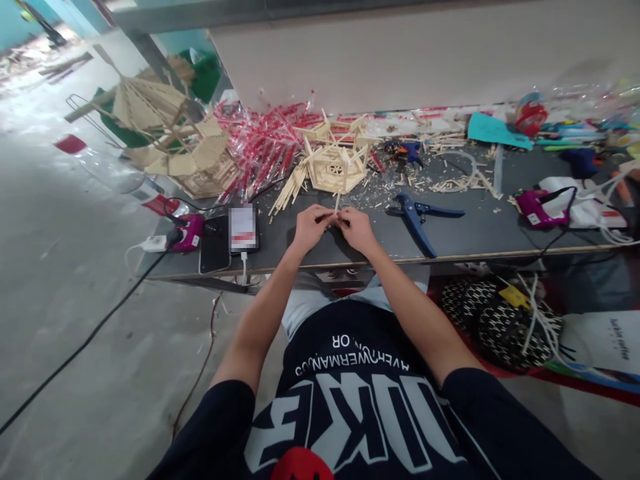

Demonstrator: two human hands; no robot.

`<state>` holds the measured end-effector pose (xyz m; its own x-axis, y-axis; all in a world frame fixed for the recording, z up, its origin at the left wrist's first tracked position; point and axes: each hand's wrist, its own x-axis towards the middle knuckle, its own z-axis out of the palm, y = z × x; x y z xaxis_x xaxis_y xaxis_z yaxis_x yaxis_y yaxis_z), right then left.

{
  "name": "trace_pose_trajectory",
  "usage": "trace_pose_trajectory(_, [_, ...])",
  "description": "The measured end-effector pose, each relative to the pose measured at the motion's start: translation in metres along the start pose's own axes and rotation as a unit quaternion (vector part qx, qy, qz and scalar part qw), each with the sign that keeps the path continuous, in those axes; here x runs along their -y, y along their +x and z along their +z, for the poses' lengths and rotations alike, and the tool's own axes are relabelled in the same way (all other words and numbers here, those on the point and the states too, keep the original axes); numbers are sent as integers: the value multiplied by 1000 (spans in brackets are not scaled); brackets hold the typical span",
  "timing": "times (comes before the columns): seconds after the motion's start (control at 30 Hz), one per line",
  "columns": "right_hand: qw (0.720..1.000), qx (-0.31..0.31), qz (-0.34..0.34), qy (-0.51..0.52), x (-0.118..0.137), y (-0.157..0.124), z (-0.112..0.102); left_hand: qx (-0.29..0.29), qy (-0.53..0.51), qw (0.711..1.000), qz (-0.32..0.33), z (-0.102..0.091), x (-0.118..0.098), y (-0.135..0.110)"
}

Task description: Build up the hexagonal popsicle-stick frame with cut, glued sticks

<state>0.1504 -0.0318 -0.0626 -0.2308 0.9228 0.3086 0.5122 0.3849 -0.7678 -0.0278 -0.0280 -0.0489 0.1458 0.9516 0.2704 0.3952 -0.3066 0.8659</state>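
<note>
My left hand [313, 225] and my right hand [355, 228] meet near the table's front edge, fingers pinched together. Between them a thin pale wooden stick [337, 201] points up and away from me; both hands seem to grip its lower end, which the fingers hide. Just beyond stands a six-sided frame of pale wooden sticks [336, 172]. A bundle of loose sticks [291, 190] lies to its left. To the right of my right hand rests a blue-handled cutter [417, 217], its handles spread.
Two phones [215, 243] and a purple power socket [187, 233] are at the table's left edge, with a larger stick model [185, 147] behind. Red-and-clear plastic wrappers [265, 147] pile up at the back. Another purple socket [543, 208] and a blue glue gun [413, 152] lie rightward.
</note>
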Motion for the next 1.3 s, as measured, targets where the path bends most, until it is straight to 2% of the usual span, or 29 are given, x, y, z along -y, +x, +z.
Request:
trace_pose_trajectory(0.23, [999, -32, 13, 4, -1, -1, -1, 6, -22, 999, -27, -1, -6, 3])
trace_pose_trajectory(0.47, [999, -35, 2, 30, -3, -4, 2, 54, -30, 997, -41, -6, -10, 6])
trace_pose_trajectory(0.93, [1000, -11, 0, -3, 0, -6, -2, 24, -83, 996, -26, -6, 1, 4])
trace_pose_trajectory(1.3, [1000, -5, -2, -17, -1, -9, -1, 48, -28, 998, -17, -7, 0, 3])
